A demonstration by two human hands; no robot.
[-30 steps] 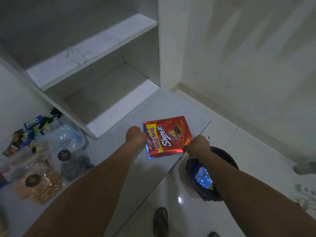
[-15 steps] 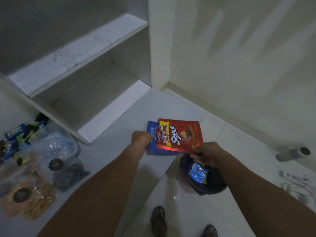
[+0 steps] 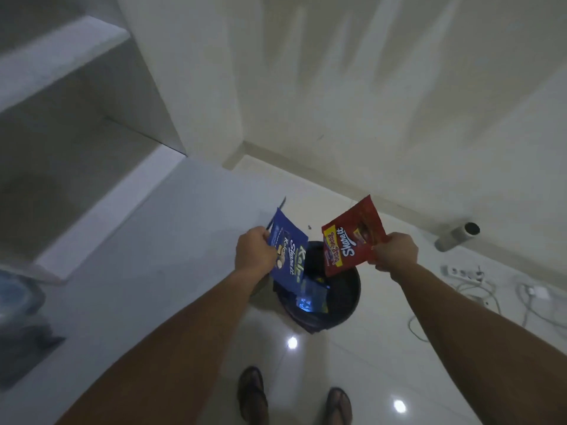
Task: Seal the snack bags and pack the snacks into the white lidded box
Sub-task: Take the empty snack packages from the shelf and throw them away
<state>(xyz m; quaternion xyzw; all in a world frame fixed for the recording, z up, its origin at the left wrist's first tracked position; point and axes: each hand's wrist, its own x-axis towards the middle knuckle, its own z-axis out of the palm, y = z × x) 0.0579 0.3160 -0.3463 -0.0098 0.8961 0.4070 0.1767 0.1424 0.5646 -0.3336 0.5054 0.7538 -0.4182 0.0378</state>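
The left hand [image 3: 254,252] is closed on the edge of a blue snack bag [image 3: 288,254], fingers wrapped round its left side, the pack tilted with its print running sideways. The right hand [image 3: 395,251] pinches the right edge of a red snack bag [image 3: 352,239] — this one also held tilted, a yellow band and white lettering on its face. The two bags are apart, both held in the air over a black bin [image 3: 343,297] on the floor; inside the bin lies a shiny blue wrapper [image 3: 310,297]. The white table [image 3: 159,256] stretches left of the bin, with a recessed shelf [image 3: 92,154] behind it. Two sandalled feet [image 3: 253,394] stand on the glossy tile floor [image 3: 399,348] — to the right lie a power strip [image 3: 461,271] and white cables [image 3: 521,299], near a grey cylinder [image 3: 457,237] by the wall.
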